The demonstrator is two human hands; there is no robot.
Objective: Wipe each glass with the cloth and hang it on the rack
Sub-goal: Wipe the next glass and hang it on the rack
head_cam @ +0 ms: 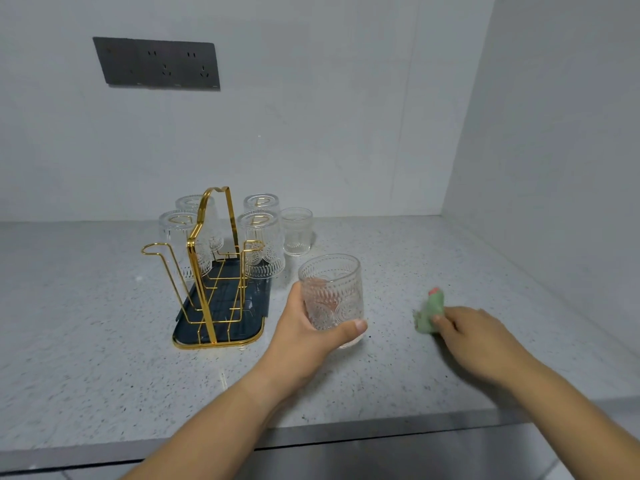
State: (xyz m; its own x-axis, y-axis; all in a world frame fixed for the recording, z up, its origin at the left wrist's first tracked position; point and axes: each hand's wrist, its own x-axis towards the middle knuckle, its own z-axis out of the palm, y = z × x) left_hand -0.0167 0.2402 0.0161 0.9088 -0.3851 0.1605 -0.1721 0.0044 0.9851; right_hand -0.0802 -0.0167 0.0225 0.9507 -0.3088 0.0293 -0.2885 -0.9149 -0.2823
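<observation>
My left hand (pixel 304 336) grips an embossed clear glass (pixel 331 294), upright, just above or on the counter, right of the rack. My right hand (pixel 474 336) lies on the counter further right, its fingers curled onto a small green cloth (pixel 429 311) with a red spot on top. The gold wire rack (pixel 207 271) stands on a dark tray (pixel 221 336) with a gold rim. Several glasses hang upside down on its rear prongs, such as one at the right (pixel 261 244). Its two front prongs are bare. Another glass (pixel 296 231) stands upright behind the rack's right side.
The speckled grey counter (pixel 104 341) meets a grey wall behind and another wall on the right. A dark socket panel (pixel 157 64) is on the back wall. The counter's front edge (pixel 311 431) runs below my forearms.
</observation>
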